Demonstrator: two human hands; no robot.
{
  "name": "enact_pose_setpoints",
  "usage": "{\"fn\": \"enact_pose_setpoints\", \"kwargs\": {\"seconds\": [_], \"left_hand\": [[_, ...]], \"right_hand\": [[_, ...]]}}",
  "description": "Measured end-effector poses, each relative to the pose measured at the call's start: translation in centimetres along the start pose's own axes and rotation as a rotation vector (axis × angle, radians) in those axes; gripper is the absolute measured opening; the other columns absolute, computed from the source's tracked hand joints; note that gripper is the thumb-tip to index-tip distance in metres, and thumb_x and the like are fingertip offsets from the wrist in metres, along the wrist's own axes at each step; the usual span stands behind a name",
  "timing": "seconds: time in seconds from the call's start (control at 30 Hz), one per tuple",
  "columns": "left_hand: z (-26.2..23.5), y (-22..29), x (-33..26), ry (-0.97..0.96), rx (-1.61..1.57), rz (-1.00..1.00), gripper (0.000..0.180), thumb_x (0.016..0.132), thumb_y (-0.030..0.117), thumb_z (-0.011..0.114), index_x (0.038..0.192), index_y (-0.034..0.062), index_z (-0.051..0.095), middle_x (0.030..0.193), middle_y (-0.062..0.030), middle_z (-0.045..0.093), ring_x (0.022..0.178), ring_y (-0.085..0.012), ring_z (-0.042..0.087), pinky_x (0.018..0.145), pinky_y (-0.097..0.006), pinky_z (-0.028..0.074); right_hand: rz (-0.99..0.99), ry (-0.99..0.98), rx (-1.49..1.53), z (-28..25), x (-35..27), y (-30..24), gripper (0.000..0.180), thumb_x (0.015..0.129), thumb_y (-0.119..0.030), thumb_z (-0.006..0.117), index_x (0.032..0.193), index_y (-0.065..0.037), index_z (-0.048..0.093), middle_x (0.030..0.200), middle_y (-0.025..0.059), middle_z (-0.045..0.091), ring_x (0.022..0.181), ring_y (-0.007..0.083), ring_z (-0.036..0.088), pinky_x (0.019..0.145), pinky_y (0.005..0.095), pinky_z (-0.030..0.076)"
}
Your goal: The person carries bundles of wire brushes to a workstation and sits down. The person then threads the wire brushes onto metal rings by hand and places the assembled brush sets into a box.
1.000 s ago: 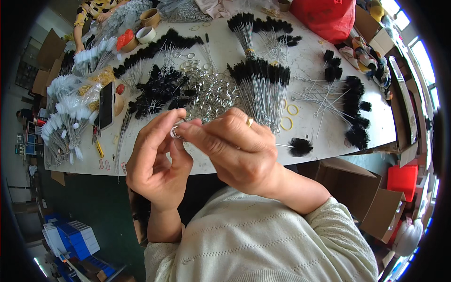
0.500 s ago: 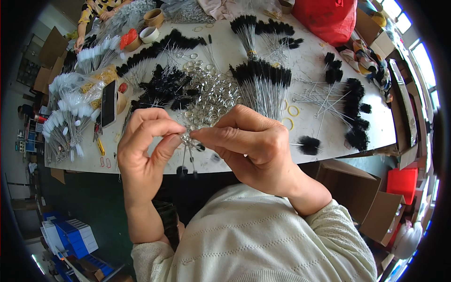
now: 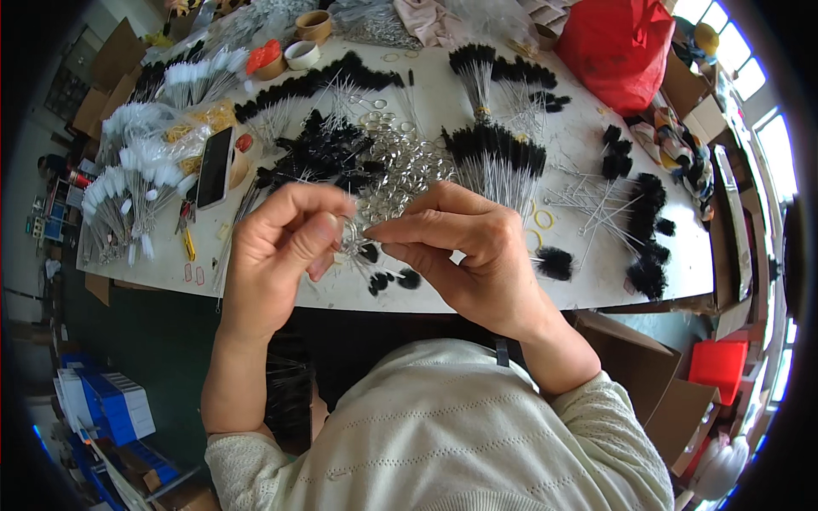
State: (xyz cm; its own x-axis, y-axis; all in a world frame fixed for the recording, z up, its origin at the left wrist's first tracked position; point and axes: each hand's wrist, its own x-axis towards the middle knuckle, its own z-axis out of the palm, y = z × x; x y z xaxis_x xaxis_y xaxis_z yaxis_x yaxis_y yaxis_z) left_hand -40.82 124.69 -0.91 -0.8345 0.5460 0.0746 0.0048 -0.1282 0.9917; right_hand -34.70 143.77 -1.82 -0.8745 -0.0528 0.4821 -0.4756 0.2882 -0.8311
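Note:
My left hand (image 3: 277,251) and my right hand (image 3: 464,251) meet above the near edge of the white table (image 3: 596,272). Between their fingertips they pinch a small metal ring (image 3: 351,232) with several thin wire brushes hanging from it. The brushes' black tufted tips (image 3: 388,279) dangle just below my fingers. A heap of loose metal rings (image 3: 400,175) lies right behind my hands. Beside it, to the right, stands a bundle of black-tipped wire brushes (image 3: 498,162).
White-tipped brushes (image 3: 128,192) lie at the table's left with a dark phone (image 3: 215,166) and yellow-handled pliers (image 3: 187,243). More black brushes (image 3: 643,226) lie at the right. A red bag (image 3: 626,43) and tape rolls (image 3: 313,25) sit at the back. Cardboard boxes (image 3: 656,383) stand right of me.
Both hands have dropped a little toward me with the ring still between them. The brush tips now hang below my fingers.

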Motion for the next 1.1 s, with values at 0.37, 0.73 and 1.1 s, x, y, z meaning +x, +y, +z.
{"fn": "enact_pose_setpoints", "kwargs": {"seconds": [0.37,0.73,1.1], "left_hand": [[0.2,0.4,-1.0,0.165,-0.290,0.224,0.019,0.092,0.014,0.049,0.084,-0.0005,0.059,0.097,-0.0135,0.064,0.085,-0.0191,0.062,0.087,-0.035,0.044],[-1.9,2.6,-3.4,0.312,0.097,0.423,0.015,0.094,0.012,0.049,0.091,-0.0006,0.057,0.087,-0.0052,0.059,0.056,-0.0036,0.045,0.047,-0.017,0.036],[-13.1,-12.4,-17.5,-0.058,1.169,-0.162,0.018,0.076,0.017,0.068,0.090,0.0063,0.063,0.076,-0.0074,0.056,0.067,-0.0270,0.060,0.057,-0.036,0.049]], "right_hand": [[0.045,0.027,0.177,4.3,1.4,-0.2,0.014,0.076,0.000,0.070,0.089,-0.005,0.069,0.080,0.0060,0.059,0.067,0.0138,0.059,0.058,0.0247,0.050],[-0.093,-0.033,0.257,7.0,4.7,-3.2,0.007,0.078,0.000,0.069,0.085,0.002,0.068,0.079,0.0059,0.062,0.062,0.0077,0.055,0.056,0.0217,0.045],[0.583,-0.790,-0.303,4.7,-2.2,7.4,0.013,0.085,-0.010,0.060,0.085,0.001,0.066,0.072,0.0117,0.062,0.058,0.0177,0.061,0.054,0.0288,0.048]]}}
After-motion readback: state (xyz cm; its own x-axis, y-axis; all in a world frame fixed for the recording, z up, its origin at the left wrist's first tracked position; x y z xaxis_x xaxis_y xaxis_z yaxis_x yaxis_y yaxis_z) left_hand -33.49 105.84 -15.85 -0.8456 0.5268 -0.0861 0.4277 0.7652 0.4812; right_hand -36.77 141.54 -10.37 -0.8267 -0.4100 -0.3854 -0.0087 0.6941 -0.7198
